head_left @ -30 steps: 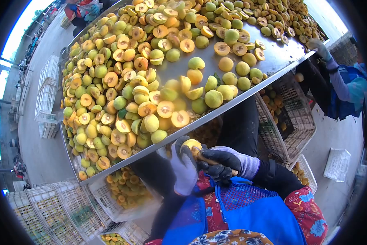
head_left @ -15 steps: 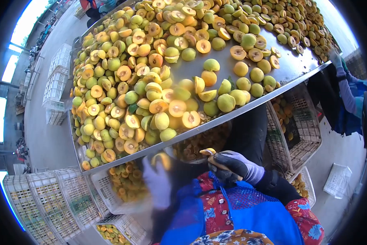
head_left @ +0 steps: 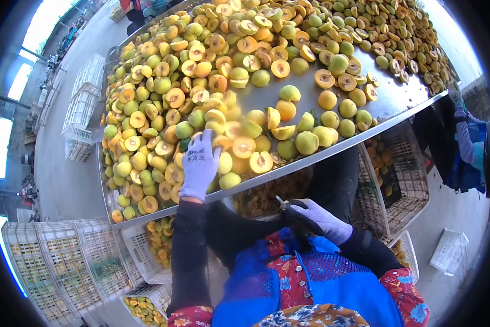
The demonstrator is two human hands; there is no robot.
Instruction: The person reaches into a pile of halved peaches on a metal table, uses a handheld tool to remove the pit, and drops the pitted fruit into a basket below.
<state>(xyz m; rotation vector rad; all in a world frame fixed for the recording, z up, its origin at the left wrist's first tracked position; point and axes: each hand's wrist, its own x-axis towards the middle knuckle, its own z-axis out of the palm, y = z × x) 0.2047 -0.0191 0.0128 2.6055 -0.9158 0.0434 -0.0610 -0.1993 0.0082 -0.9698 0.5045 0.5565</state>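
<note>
Yellow-green fruits, many of them cut in half, cover the metal table [head_left: 365, 126]. My left hand [head_left: 201, 166], in a pale purple glove, lies over the fruits near the table's front edge, its fingers partly spread and its fingertips hidden among the fruits. My right hand [head_left: 318, 219], in a purple and black glove, is below the table edge in front of my body. It is wrapped round a small tool [head_left: 280, 200] whose metal tip sticks out; the rest of the tool is hidden. A container of cut fruit pieces [head_left: 272, 191] is under the table edge, between my hands.
White crates [head_left: 62, 261] stand at the lower left, some with fruit in or near them. Another crate [head_left: 406, 180] is right of my legs. A co-worker's sleeve [head_left: 468, 147] shows at the far right, and a person [head_left: 141, 8] stands beyond the table.
My left hand has moved up from below the table edge onto the fruits, and the piece it held is gone from view. The yellow piece at my right hand's tool is gone too.
</note>
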